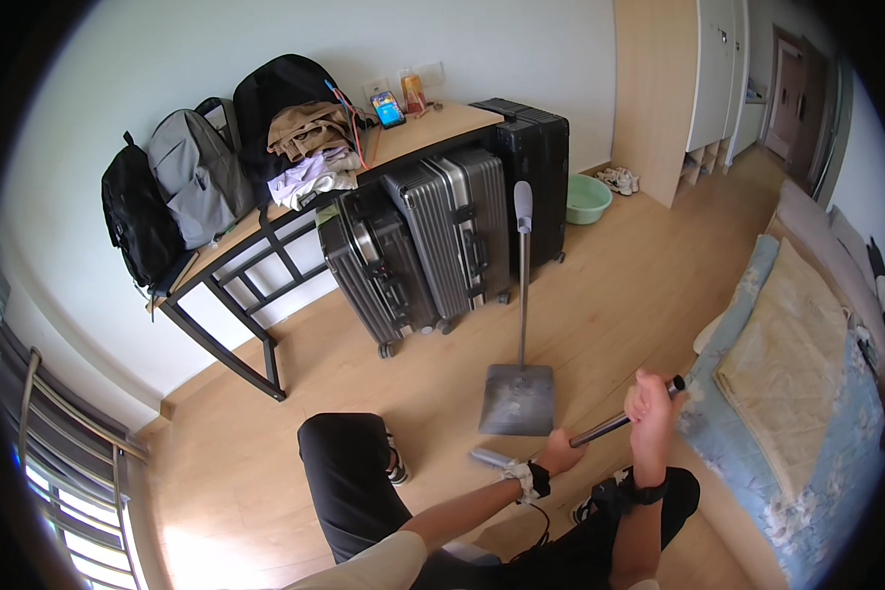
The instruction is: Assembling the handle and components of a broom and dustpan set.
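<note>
Both of my hands are closed around the dark metal handle [602, 430] of a broom, held slanting across in front of me. My right hand [649, 405] grips near the handle's upper end, and my left hand [560, 452] is wrapped round it lower down. A grey broom head [491, 457] shows just left of my left hand, low by the floor; my left wrist and arm hide part of it. Just beyond it, a grey dustpan [517, 401] rests on the floor. Its long handle [523, 285] rises upright, with a pale grip at the top.
Dark suitcases [449, 231] stand under a wooden desk [423, 133] holding backpacks [199, 172], clothes [312, 147] and a lit phone [387, 109]. A green basin [587, 200] sits beyond. To the right is a bed [816, 433]; a metal railing [79, 438] is at left.
</note>
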